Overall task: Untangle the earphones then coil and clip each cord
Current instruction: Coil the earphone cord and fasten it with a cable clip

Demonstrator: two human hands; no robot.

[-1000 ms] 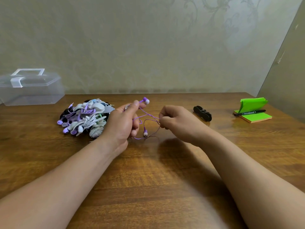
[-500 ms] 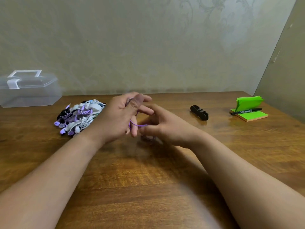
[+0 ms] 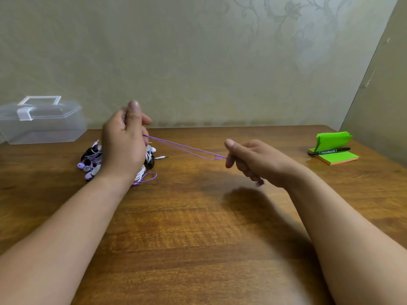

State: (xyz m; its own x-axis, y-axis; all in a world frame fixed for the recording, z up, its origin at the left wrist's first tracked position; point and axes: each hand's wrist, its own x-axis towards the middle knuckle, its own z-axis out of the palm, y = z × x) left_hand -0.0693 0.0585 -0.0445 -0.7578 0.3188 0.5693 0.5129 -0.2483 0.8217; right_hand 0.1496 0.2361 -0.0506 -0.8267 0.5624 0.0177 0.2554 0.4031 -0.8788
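we are holding the purple cord (image 3: 182,148) taut above the table (image 3: 198,238), our left hand (image 3: 123,146) curling round one end, our right hand (image 3: 253,161) pinching a small loop at the other. pulling harder is risking cinching that loop into a knot. the cord is looking thin and glossy beside the tangled pile of earphones (image 3: 92,164).

Probably a home, patterned wallpaper (image 3: 275,29), wooden table (image 3: 198,227)

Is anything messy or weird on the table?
Yes. The pile of earphones behind the left hand is a tangled heap, with a purple loop straggling out of it. The purple cord stretched between both hands has a small kink by the right hand.
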